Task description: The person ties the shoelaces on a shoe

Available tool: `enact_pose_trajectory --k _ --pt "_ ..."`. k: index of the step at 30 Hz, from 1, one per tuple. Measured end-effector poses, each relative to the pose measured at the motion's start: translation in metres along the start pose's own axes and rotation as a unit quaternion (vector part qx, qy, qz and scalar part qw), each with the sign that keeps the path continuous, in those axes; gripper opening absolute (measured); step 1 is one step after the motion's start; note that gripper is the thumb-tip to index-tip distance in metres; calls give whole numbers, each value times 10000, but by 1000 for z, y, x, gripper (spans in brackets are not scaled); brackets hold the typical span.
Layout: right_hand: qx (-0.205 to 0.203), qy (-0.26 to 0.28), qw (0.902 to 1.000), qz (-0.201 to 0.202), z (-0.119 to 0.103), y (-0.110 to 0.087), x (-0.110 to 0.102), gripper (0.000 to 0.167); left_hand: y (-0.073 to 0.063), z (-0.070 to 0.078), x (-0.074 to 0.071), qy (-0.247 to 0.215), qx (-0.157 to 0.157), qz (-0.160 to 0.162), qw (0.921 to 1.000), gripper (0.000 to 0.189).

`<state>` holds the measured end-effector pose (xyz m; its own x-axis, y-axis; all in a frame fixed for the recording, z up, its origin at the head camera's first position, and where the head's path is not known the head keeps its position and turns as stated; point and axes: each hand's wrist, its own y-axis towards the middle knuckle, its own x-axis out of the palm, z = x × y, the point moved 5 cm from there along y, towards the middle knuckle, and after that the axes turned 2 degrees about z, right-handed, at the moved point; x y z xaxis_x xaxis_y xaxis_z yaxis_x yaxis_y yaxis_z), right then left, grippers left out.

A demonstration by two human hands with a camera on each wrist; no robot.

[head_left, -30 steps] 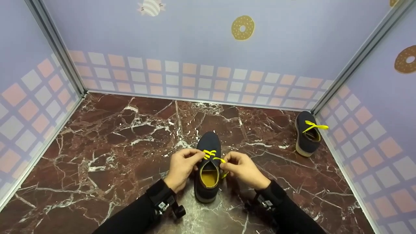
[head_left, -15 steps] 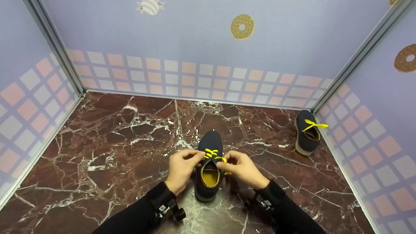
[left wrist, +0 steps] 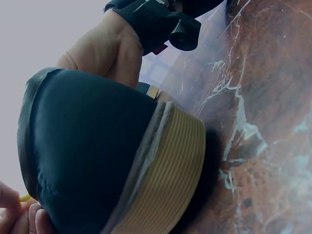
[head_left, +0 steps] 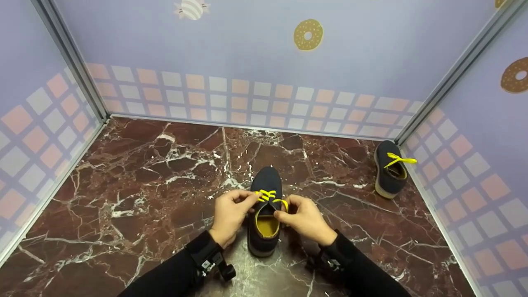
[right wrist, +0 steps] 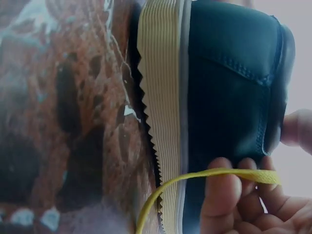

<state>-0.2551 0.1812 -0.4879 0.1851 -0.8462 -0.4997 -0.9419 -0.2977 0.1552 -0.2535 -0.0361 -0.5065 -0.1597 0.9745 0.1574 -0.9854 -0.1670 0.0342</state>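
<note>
A dark navy shoe (head_left: 266, 179) stands on the floor in the head view, toe pointing away, between both hands. Its yellow shoelace (head_left: 266, 196) crosses the front in several rows. On the left, my left hand (head_left: 231, 214) pinches the lace at the eyelets; a bit of yellow shows at its fingertips in the left wrist view. My right hand (head_left: 307, 218) is at the opening's right edge, its thumb on the collar. In the right wrist view, the loose yellow lace end (right wrist: 195, 175) runs across its curled fingers (right wrist: 222, 190), apart from the thumb, and hangs down beside the sole.
A matching shoe (head_left: 390, 169) with a tied yellow bow stands at the far right, by the corner. Lilac panel walls (head_left: 255, 49) close off the back and both sides. The floor (head_left: 165, 198) is dark red marble pattern with white veins.
My right hand has shifted slightly left, its thumb coming from beside the shoe onto the collar edge. The left hand keeps its place at the eyelets, and the shoe has barely moved.
</note>
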Motion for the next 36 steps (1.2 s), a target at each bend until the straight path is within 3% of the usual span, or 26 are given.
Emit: enact_pose_trajectory --k 5,9,12,16,19,21,25,29,36 --pt "-126 -123 9995 258 -5 -2 -4 19 1 2 0 -77 214 -16 9997 12" --pt "-75 72 9995 308 -8 -4 -6 19 0 6 1 16 534 -129 9985 9" --pt "-94 5 9995 288 -9 -5 -4 21 0 7 2 -45 595 -236 9979 6" --pt "-88 122 9999 30 -8 -5 -3 23 2 6 3 -783 294 -595 9947 10" --pt "125 587 9979 -228 -5 -3 -4 22 4 6 1 -1287 51 -891 9877 17" --pt "296 956 9945 -295 -2 0 -8 20 5 7 0 -1381 -19 -1032 9850 23" --pt "471 1424 9886 -133 5 6 -18 17 7 9 -2 -1418 -84 -1347 9807 29" --pt "528 1435 9880 217 18 13 -30 15 7 8 -3 -1509 -140 -1530 9765 32" --pt "362 670 9928 920 32 18 -40 15 8 4 -5 -1633 -262 -1208 9788 30"
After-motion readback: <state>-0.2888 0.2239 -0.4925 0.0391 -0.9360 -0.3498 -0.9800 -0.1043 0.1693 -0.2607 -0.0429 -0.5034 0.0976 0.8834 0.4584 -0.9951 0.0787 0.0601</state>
